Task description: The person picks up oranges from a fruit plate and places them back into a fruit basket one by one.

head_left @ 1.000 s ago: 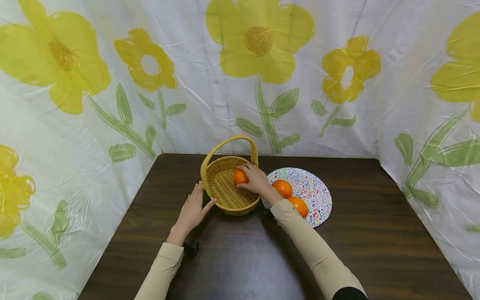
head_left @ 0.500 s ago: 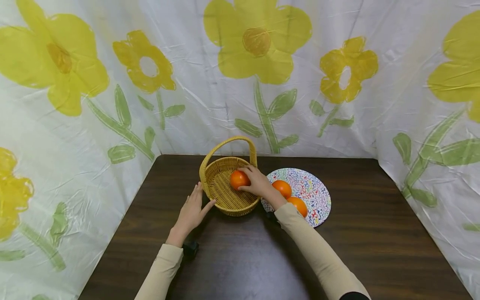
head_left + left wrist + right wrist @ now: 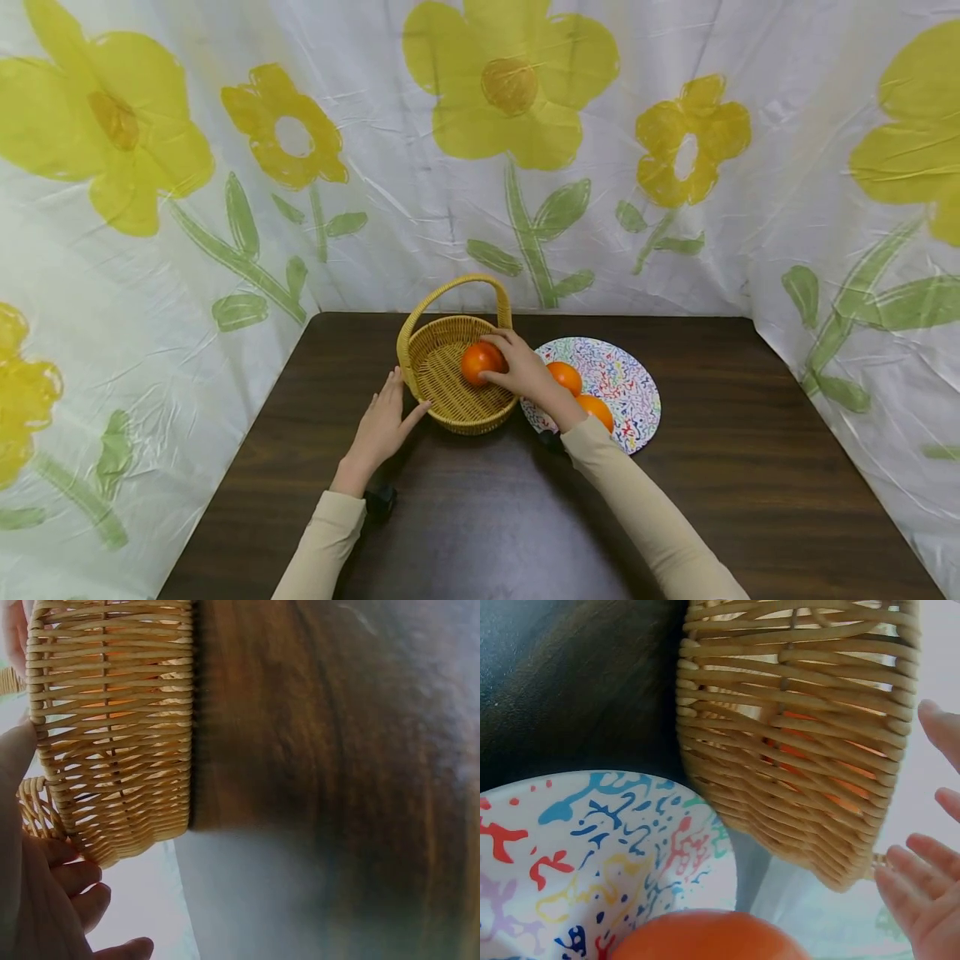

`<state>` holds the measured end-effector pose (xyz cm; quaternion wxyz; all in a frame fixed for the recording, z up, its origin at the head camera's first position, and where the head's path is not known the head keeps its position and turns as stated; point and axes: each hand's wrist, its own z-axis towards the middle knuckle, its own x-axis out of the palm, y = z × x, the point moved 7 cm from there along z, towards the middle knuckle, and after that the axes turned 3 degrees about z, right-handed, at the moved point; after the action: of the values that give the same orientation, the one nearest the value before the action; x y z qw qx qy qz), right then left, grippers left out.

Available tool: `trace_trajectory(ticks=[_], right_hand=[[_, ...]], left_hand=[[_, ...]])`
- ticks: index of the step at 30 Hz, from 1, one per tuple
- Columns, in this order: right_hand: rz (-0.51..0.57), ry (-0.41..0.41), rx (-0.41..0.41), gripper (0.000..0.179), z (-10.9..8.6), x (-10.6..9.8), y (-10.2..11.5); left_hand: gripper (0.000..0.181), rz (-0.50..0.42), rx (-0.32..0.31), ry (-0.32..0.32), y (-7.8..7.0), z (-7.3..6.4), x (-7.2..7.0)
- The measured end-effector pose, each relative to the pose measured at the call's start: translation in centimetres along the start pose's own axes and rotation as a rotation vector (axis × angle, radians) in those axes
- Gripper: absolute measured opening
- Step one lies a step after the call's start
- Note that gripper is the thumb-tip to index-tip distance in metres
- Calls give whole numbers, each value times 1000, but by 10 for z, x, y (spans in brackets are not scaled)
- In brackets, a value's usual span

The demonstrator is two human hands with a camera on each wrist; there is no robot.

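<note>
A yellow wicker basket [image 3: 463, 421] with a tall hooped handle stands towards the back of the table. Inside it, on the right, lies an orange [image 3: 481, 364]. My right hand [image 3: 525, 367] reaches over the basket's right rim, fingers and thumb spread beside the orange. Through the weave in the right wrist view, that orange [image 3: 821, 761] shows below the fingers. Against the basket's left side rests my left hand [image 3: 378, 423], its fingers extended and thumb towards the front rim. Two more oranges [image 3: 566, 378] lie on a colourfully speckled plate [image 3: 633, 392], partly behind the right wrist.
The dark wooden table [image 3: 465, 517] ends at the back and sides near a white curtain [image 3: 420, 208] painted with yellow flowers. The plate sits close by the basket's right side.
The orange in the basket has come lower and into fuller view, and the right hand's fingers have spread from it, the hand shifting slightly right. The left hand stays at the basket.
</note>
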<state>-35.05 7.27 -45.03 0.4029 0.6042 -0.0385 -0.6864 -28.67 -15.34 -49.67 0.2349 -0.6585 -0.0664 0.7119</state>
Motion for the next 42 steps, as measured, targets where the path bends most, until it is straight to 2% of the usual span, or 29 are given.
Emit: trace_trajectory(ticks=[5, 12, 29, 42], right_hand=[[-17, -32, 3, 63, -7, -10, 4], [24, -89, 10, 61, -21, -25, 3], [-16, -189, 97, 60, -71, -63, -21], [-45, -272, 73, 60, -104, -76, -38]], left_hand=[[87, -7, -2, -5, 1, -1, 0], [86, -26, 5, -26, 3, -1, 1], [84, -36, 9, -56, 5, 0, 5], [84, -56, 7, -64, 5, -1, 6]])
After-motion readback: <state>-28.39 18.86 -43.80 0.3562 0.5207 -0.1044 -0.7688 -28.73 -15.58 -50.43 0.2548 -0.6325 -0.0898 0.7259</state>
